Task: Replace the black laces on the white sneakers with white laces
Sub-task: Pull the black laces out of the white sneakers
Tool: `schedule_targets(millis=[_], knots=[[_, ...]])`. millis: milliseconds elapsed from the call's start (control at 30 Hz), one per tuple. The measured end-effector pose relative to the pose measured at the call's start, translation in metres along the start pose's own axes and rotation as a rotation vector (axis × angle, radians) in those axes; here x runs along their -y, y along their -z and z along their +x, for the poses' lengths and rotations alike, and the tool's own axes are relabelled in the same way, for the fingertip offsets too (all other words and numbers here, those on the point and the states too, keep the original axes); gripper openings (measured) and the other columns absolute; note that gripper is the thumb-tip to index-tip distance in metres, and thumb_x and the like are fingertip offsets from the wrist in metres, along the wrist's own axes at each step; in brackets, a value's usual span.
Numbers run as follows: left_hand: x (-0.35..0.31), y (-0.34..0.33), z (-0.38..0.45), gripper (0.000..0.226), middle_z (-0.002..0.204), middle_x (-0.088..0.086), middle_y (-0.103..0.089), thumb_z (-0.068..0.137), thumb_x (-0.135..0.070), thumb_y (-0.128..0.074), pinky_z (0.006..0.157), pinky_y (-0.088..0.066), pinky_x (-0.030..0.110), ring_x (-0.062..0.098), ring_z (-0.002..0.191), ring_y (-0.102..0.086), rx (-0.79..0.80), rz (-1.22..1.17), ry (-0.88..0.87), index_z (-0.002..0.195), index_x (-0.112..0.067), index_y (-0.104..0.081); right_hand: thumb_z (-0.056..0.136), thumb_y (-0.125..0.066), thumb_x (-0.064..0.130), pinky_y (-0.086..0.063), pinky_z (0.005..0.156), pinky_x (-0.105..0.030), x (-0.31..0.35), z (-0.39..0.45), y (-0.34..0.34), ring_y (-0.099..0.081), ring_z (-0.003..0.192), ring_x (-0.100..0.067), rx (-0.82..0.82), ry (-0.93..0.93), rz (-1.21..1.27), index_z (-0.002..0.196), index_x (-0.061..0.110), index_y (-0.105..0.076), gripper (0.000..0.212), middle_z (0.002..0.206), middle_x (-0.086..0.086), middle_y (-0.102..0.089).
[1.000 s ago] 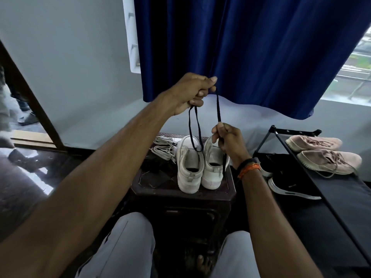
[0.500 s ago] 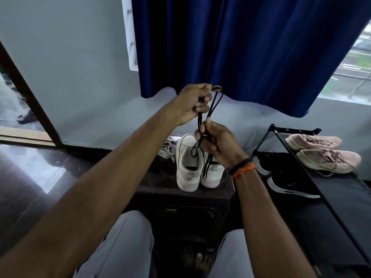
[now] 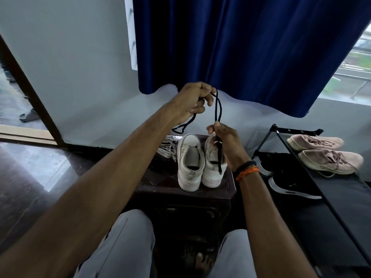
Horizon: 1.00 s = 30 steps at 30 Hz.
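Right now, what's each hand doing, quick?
Left hand: closed, gripping the black lace.
Right hand: closed, pinching the same black lace lower down.

Blue curtain [image 3: 241,47] over window, pale wall [image 3: 70,67], glossy dark floor [image 3: 30,177]

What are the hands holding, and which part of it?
Both hold one black lace. The left hand grips its bunched upper part; the right hand pinches it lower down, with one end dangling below.
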State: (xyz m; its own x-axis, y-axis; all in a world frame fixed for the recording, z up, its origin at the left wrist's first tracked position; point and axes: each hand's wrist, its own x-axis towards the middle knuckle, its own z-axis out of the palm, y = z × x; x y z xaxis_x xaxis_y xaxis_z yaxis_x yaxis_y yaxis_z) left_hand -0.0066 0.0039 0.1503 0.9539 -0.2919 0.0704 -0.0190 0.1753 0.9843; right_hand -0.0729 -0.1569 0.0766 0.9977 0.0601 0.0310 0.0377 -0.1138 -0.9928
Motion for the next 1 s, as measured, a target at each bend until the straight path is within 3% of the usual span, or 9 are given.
schedule_targets(millis=[133,267,367,433,500,600,733,867,1000], knots=[[0.007,-0.008,-0.003,0.02,0.08,0.013,-0.072,0.107,-0.011,-0.044,0.047,-0.033,0.023,0.012,0.047,-0.038,0.027,0.067,-0.03,0.122,0.002,-0.049,0.11,-0.039,0.036,-0.046,0.075,-0.033,0.004,0.007,-0.002,-0.057,0.078,-0.014,0.022,0.024,0.158,0.082,0.019,-0.065,0.042,0.088,-0.003,-0.06],[0.02,-0.013,-0.005,0.029,0.096,0.017,-0.077,0.107,-0.013,-0.045,0.061,-0.05,0.028,0.024,0.073,-0.057,0.07,0.036,-0.041,0.13,0.004,-0.046,0.111,-0.038,0.032,-0.048,0.086,-0.041,0.012,0.012,-0.012,-0.064,0.085,-0.019,0.012,0.016,0.311,0.088,0.014,-0.064,0.039,0.084,0.001,-0.07],[0.024,-0.013,-0.007,0.028,0.103,0.011,-0.078,0.108,-0.014,-0.044,0.073,-0.054,0.028,0.021,0.07,-0.06,0.062,0.034,-0.054,0.13,0.003,-0.048,0.111,-0.037,0.035,-0.051,0.096,-0.044,0.015,0.015,-0.011,-0.069,0.102,-0.025,-0.009,0.022,0.289,0.086,0.013,-0.06,0.041,0.103,-0.009,-0.075],[0.027,-0.013,-0.007,0.029,0.107,0.006,-0.078,0.108,-0.016,-0.044,0.097,-0.052,0.029,0.023,0.091,-0.069,0.06,0.06,-0.062,0.132,0.001,-0.049,0.111,-0.039,0.037,-0.053,0.099,-0.044,0.016,0.016,-0.01,-0.069,0.111,-0.027,-0.025,0.027,0.304,0.089,0.011,-0.062,0.041,0.115,-0.013,-0.074],[0.031,-0.012,-0.006,0.03,0.11,0.003,-0.078,0.107,-0.016,-0.045,0.116,-0.039,0.037,0.015,0.113,-0.069,0.052,0.063,-0.063,0.134,-0.002,-0.05,0.11,-0.04,0.037,-0.054,0.103,-0.044,0.018,0.017,-0.009,-0.068,0.116,-0.03,-0.037,0.047,0.324,0.093,0.009,-0.063,0.041,0.122,-0.018,-0.071],[0.034,-0.013,-0.006,0.03,0.113,0.0,-0.077,0.107,-0.017,-0.045,0.119,-0.034,0.038,0.012,0.121,-0.064,0.03,0.032,-0.073,0.133,-0.004,-0.052,0.11,-0.039,0.038,-0.052,0.106,-0.046,0.021,0.019,-0.007,-0.067,0.118,-0.03,-0.022,0.071,0.285,0.09,0.012,-0.063,0.041,0.122,-0.017,-0.071],[0.035,-0.018,-0.01,0.026,0.106,0.0,-0.077,0.108,-0.014,-0.044,0.098,-0.047,0.025,0.011,0.109,-0.069,0.001,-0.028,-0.062,0.13,-0.005,-0.053,0.11,-0.039,0.042,-0.052,0.105,-0.049,0.027,0.021,-0.009,-0.068,0.117,-0.028,0.057,0.029,0.26,0.088,0.015,-0.059,0.04,0.108,-0.009,-0.073],[0.035,-0.025,-0.013,0.031,0.082,-0.004,-0.076,0.107,-0.011,-0.045,0.097,-0.049,0.03,0.001,0.073,-0.067,-0.032,-0.053,-0.057,0.134,0.002,-0.053,0.108,-0.041,0.045,-0.051,0.105,-0.056,0.027,0.024,-0.013,-0.07,0.112,-0.027,0.044,-0.004,0.223,0.103,0.012,-0.062,0.04,0.103,-0.006,-0.074],[0.034,-0.025,-0.013,0.028,0.121,0.004,-0.074,0.107,-0.014,-0.045,0.095,-0.05,0.032,0.001,0.056,-0.055,-0.036,-0.037,-0.057,0.131,-0.003,-0.053,0.109,-0.04,0.042,-0.052,0.104,-0.055,0.025,0.024,-0.014,-0.069,0.114,-0.03,0.041,-0.02,0.24,0.112,0.009,-0.061,0.039,0.105,-0.008,-0.073]])
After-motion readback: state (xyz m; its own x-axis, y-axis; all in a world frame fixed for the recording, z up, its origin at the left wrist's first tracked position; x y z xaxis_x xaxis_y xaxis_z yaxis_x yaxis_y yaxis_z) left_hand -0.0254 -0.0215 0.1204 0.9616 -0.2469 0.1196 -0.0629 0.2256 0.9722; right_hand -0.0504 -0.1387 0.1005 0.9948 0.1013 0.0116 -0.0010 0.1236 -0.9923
